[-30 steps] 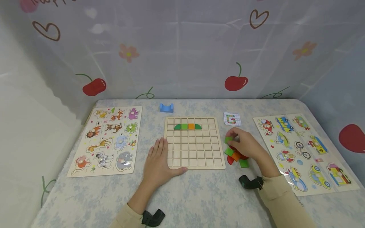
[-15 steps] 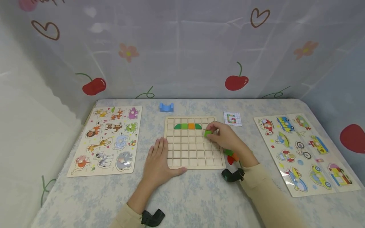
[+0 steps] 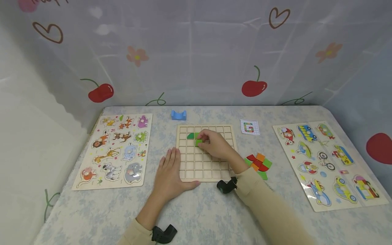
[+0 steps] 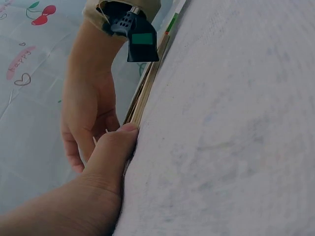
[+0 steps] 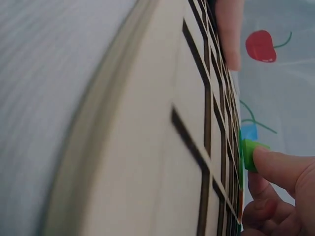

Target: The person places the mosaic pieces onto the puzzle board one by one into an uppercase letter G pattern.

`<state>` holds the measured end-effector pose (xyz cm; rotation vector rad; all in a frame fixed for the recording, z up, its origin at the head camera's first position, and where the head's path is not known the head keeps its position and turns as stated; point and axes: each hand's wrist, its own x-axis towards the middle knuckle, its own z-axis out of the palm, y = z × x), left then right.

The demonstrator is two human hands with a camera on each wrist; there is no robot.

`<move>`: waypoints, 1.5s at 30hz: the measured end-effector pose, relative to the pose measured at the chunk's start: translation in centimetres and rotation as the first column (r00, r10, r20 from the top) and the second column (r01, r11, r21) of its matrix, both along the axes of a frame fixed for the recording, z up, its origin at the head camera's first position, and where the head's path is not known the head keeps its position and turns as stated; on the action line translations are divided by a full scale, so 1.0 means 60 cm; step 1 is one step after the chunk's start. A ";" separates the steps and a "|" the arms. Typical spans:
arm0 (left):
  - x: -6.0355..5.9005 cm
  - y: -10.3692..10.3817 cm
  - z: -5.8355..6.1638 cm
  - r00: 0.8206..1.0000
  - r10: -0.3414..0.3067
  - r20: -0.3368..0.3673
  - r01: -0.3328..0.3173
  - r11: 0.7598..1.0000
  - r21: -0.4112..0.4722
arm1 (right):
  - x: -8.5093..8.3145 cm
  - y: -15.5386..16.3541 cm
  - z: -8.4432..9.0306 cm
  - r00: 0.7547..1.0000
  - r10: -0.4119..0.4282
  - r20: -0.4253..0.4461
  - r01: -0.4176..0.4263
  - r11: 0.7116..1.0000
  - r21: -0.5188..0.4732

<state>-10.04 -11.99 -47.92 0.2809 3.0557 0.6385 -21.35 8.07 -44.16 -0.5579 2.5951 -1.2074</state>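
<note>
Head view: right hand (image 3: 215,144) fingers pinch green block (image 3: 198,142) over grid board (image 3: 208,170); left hand (image 3: 169,173), fingers straight and together, presses board's near-left corner.

Two hands are over the table: the right hand (image 3: 215,144) pinches one green piece (image 3: 198,142), the left hand (image 3: 170,173) lies flat just beside it. One grid board (image 3: 208,170) sits under the grip, with one green piece (image 3: 190,136) showing in it beside the pinched one. Either side lie two picture puzzles, animals (image 3: 117,149) and vehicles (image 3: 327,163), plus one loose pile of pieces (image 3: 258,164), one pattern card (image 3: 249,127) and one blue block (image 3: 179,115).
</note>
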 end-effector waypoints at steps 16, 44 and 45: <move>0.000 -0.001 -0.001 1.000 0.000 -0.010 0.000 1.000 -0.006 | -0.001 -0.057 -0.004 0.991 -0.023 -0.134 0.045 0.985 0.165; 0.001 -0.001 0.000 1.000 0.007 0.004 -0.007 1.000 -0.002 | 0.015 -0.028 0.001 0.996 0.007 -0.084 0.001 0.996 0.095; 0.001 -0.001 0.000 1.000 0.009 0.004 -0.009 1.000 0.000 | 0.018 -0.021 0.003 0.997 0.009 -0.081 -0.002 0.997 0.082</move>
